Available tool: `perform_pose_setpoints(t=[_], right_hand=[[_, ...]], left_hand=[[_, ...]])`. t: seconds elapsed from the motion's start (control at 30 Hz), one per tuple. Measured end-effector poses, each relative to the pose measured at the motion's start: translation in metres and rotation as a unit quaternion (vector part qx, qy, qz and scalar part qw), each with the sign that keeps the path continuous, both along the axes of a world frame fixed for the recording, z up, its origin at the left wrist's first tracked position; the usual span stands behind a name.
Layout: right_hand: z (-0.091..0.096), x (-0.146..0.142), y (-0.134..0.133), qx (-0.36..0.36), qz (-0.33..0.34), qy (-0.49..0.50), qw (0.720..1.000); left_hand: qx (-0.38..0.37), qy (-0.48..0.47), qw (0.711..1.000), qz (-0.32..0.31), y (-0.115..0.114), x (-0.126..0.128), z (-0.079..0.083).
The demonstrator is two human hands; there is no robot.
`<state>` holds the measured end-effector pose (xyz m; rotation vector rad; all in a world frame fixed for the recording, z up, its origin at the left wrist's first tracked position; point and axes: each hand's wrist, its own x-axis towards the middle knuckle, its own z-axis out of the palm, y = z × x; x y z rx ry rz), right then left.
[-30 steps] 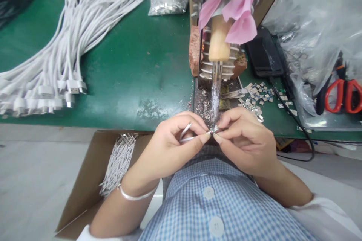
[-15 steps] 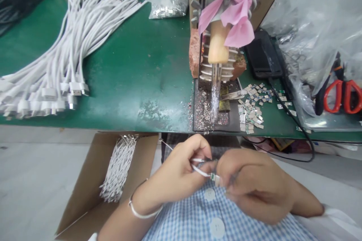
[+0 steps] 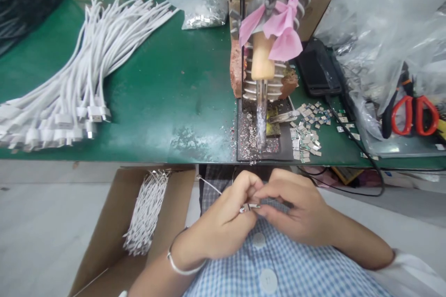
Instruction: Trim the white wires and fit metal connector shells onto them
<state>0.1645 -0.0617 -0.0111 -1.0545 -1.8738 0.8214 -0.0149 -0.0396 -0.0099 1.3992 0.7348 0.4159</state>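
My left hand (image 3: 230, 218) is closed around a thin white cable (image 3: 211, 184), whose tail sticks out behind the knuckles to the upper left. The cable's working end (image 3: 249, 207) shows between the left thumb and fingers, with a small light-coloured connector piece and dark and reddish bits on it. Against that end my right hand (image 3: 296, 206) closes its thumb and forefinger in a pinch. The exact grip on the tip is partly hidden by fingers. Both hands are over the lap, just below the table edge.
A soldering iron (image 3: 262, 55) with a pink cloth tie points down above a dark tray (image 3: 285, 144) with solder specks. Small connector boards (image 3: 306, 139) lie to its right, then a phone (image 3: 318, 68) and red-handled pliers (image 3: 414, 113). White cables (image 3: 101, 55) lie left; a cardboard box (image 3: 177, 213) holds more below.
My right hand has turned and risen, its fingers now at the cable end. The connector with its green board, visible before, is mostly covered. The cable loop at my left hand no longer shows.
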Motion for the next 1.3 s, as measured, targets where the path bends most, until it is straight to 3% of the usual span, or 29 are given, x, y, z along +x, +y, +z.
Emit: perform_pose_setpoints(t=[0.3, 0.47, 0.6, 0.83, 1.03, 1.3], right_hand=[[0.003, 0.000, 0.003, 0.027, -0.049, 0.044, 0.997], [0.003, 0.000, 0.006, 0.044, -0.073, 0.058, 0.995], [0.001, -0.001, 0.006, 0.050, -0.081, 0.056, 0.994], [0.000, -0.002, 0.009, 0.059, -0.054, 0.079, 0.994], [0.004, 0.005, 0.009, -0.009, 0.016, -0.037, 0.999], [0.006, -0.001, 0.010, 0.041, -0.014, 0.104, 0.994]], left_hand=[[-0.077, -0.044, 0.996, 0.019, -0.002, -0.003, -0.003], [-0.065, -0.026, 0.992, 0.110, -0.006, -0.001, -0.007], [-0.067, -0.026, 0.986, 0.147, -0.009, 0.002, -0.006], [-0.055, -0.025, 0.986, 0.157, -0.005, -0.001, -0.006], [-0.065, -0.022, 0.974, 0.214, -0.004, -0.002, -0.002], [-0.112, -0.079, 0.980, 0.145, -0.010, 0.001, 0.000]])
